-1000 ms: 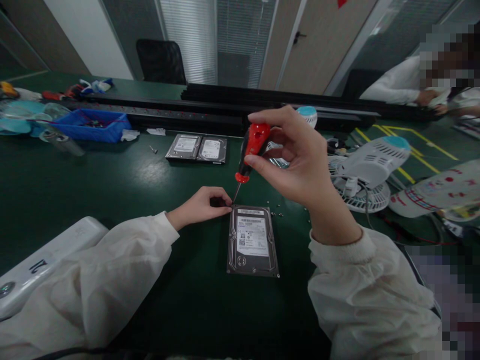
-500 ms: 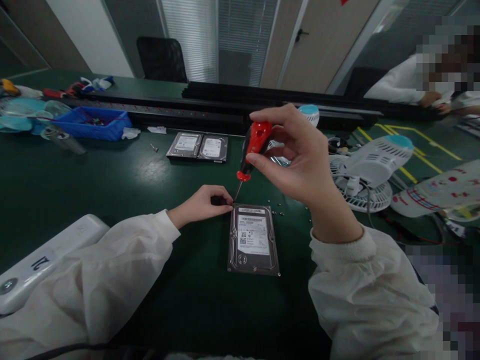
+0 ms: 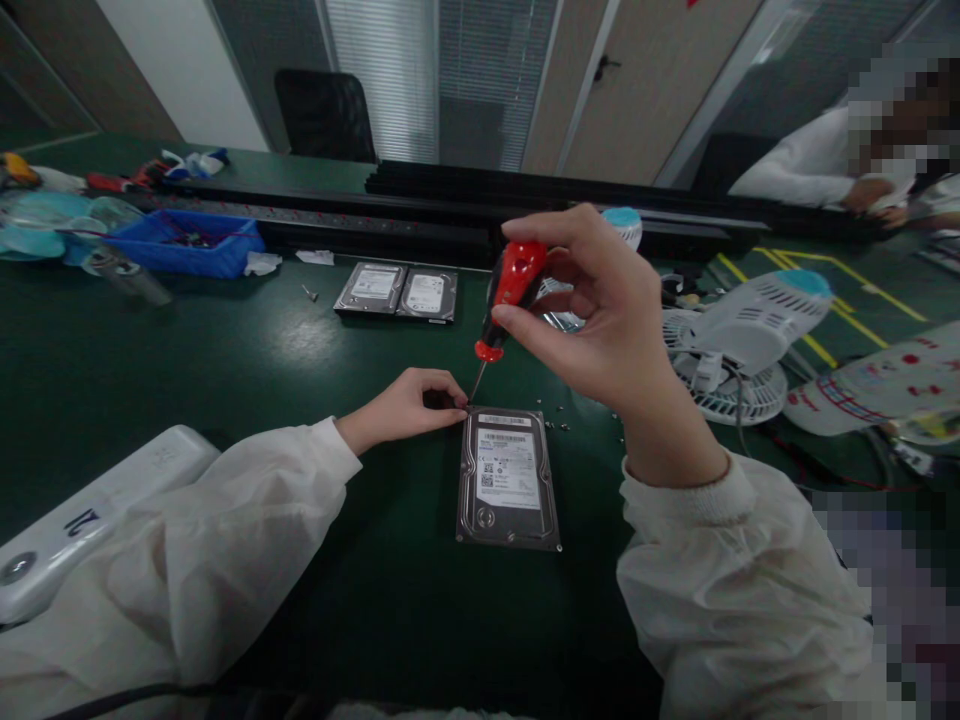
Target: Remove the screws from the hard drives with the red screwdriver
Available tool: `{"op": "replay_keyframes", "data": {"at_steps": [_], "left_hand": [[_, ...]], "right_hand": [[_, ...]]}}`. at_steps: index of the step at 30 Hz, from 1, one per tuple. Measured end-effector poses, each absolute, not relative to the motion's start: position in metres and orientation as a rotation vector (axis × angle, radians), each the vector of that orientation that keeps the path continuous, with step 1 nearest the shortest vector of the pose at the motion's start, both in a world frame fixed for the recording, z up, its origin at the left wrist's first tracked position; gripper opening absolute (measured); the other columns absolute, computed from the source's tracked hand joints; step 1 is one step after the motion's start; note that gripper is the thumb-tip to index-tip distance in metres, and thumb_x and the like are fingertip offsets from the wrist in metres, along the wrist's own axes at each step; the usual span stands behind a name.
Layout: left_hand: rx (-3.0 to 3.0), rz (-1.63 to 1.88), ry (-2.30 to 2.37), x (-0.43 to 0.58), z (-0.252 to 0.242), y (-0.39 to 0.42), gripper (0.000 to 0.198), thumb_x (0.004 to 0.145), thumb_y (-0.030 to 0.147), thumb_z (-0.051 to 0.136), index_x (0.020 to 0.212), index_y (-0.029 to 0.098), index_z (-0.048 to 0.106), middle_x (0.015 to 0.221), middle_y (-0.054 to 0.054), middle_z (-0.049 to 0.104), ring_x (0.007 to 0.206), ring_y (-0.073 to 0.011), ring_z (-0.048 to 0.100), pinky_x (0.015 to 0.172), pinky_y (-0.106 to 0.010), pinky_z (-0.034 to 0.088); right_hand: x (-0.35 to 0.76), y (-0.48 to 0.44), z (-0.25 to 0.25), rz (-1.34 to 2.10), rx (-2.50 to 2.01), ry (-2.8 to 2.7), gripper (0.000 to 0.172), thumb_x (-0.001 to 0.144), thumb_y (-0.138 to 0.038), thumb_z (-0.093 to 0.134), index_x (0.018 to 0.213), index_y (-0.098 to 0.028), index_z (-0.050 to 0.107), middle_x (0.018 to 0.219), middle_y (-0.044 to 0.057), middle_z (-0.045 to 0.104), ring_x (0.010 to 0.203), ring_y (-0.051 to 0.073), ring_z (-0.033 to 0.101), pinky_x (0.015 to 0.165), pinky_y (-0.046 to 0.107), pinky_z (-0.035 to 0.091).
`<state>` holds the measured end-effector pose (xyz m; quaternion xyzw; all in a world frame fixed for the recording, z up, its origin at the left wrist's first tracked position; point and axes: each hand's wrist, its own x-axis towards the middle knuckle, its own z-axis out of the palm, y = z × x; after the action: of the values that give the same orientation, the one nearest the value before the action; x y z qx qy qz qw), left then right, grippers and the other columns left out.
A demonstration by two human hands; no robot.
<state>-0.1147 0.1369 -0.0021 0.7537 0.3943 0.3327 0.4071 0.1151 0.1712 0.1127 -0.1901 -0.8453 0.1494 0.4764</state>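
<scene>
A hard drive (image 3: 508, 478) lies label-up on the green table in front of me. My right hand (image 3: 600, 310) grips a red-handled screwdriver (image 3: 508, 295), whose tip rests at the drive's far left corner. My left hand (image 3: 409, 408) lies on the table beside that corner, its fingertips pinched together against the drive's edge right by the screwdriver tip. What the fingers pinch is too small to see. Several tiny screws (image 3: 556, 426) lie loose just past the drive's far right corner.
Two more hard drives (image 3: 397, 292) lie side by side further back. A blue bin (image 3: 187, 246) stands at the back left, white fans (image 3: 739, 345) at the right. A white device (image 3: 82, 520) sits at my left. Another person (image 3: 847, 160) works at the far right.
Almost nothing differs. The view has shifted slightly; both hands and the screwdriver stay at the drive's far left corner.
</scene>
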Motion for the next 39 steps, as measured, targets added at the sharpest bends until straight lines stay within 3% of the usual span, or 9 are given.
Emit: {"op": "replay_keyframes", "data": {"at_steps": [8,14,17,23,29,32,35,39], "left_hand": [[1.889,0.83,0.995,-0.115,-0.002,0.137,0.014,0.086,0.031,0.077,0.09,0.018,0.075,0.093,-0.004,0.074,0.085,-0.0192,0.069,0.08,-0.034,0.056],[1.887,0.836,0.976,-0.116,-0.003,0.138,0.014,0.086,0.031,0.077,0.09,0.018,0.075,0.094,-0.004,0.074,0.088,-0.0197,0.069,0.084,-0.035,0.056],[1.881,0.831,0.971,-0.116,-0.004,0.138,0.013,0.086,0.03,0.077,0.09,0.018,0.075,0.094,-0.004,0.074,0.088,-0.0195,0.069,0.084,-0.035,0.056],[1.88,0.823,0.995,-0.115,-0.004,0.138,0.015,0.086,0.032,0.078,0.09,0.018,0.075,0.094,-0.004,0.074,0.086,-0.0195,0.069,0.082,-0.035,0.057],[1.892,0.836,0.981,-0.116,-0.004,0.138,0.013,0.086,0.03,0.078,0.091,0.018,0.076,0.094,-0.004,0.074,0.088,-0.0199,0.07,0.084,-0.036,0.057],[1.89,0.84,0.973,-0.115,-0.004,0.138,0.014,0.086,0.03,0.078,0.09,0.018,0.076,0.094,-0.004,0.074,0.086,-0.0193,0.069,0.082,-0.035,0.056],[1.887,0.838,0.966,-0.115,-0.004,0.138,0.014,0.087,0.031,0.078,0.09,0.017,0.076,0.094,-0.004,0.074,0.087,-0.0196,0.07,0.082,-0.035,0.056],[1.872,0.834,0.97,-0.116,-0.004,0.138,0.015,0.086,0.032,0.079,0.09,0.018,0.076,0.095,-0.004,0.074,0.087,-0.0192,0.069,0.083,-0.035,0.056]], "right_hand": [[0.111,0.169,0.116,0.261,-0.478,-2.072,0.039,0.089,-0.031,0.074,0.126,-0.031,0.063,0.128,0.007,0.067,0.101,0.021,0.072,0.062,0.028,0.064],[0.111,0.162,0.122,0.171,-0.513,-2.072,0.036,0.091,-0.03,0.072,0.127,-0.031,0.066,0.135,0.01,0.066,0.117,0.028,0.069,0.088,0.042,0.067],[0.112,0.16,0.125,0.199,-0.463,-2.098,0.032,0.099,-0.032,0.061,0.13,-0.033,0.068,0.142,0.009,0.065,0.127,0.028,0.066,0.091,0.043,0.065],[0.111,0.167,0.119,0.154,-0.581,-2.044,0.039,0.096,-0.052,0.065,0.131,-0.034,0.068,0.119,0.011,0.065,0.12,0.033,0.062,0.102,0.058,0.06],[0.11,0.166,0.12,0.141,-0.473,-2.107,0.04,0.104,-0.043,0.051,0.142,-0.036,0.062,0.133,0.008,0.067,0.124,0.028,0.063,0.109,0.05,0.057],[0.11,0.166,0.12,0.13,-0.472,-2.088,0.04,0.101,-0.044,0.058,0.139,-0.034,0.064,0.118,0.009,0.071,0.113,0.028,0.065,0.104,0.05,0.058],[0.109,0.167,0.119,0.119,-0.515,-2.067,0.042,0.1,-0.05,0.058,0.139,-0.034,0.065,0.113,0.009,0.068,0.115,0.03,0.065,0.105,0.055,0.056],[0.11,0.167,0.119,0.147,-0.458,-2.108,0.044,0.105,-0.049,0.046,0.146,-0.039,0.058,0.13,0.008,0.068,0.125,0.028,0.063,0.113,0.051,0.053]]}}
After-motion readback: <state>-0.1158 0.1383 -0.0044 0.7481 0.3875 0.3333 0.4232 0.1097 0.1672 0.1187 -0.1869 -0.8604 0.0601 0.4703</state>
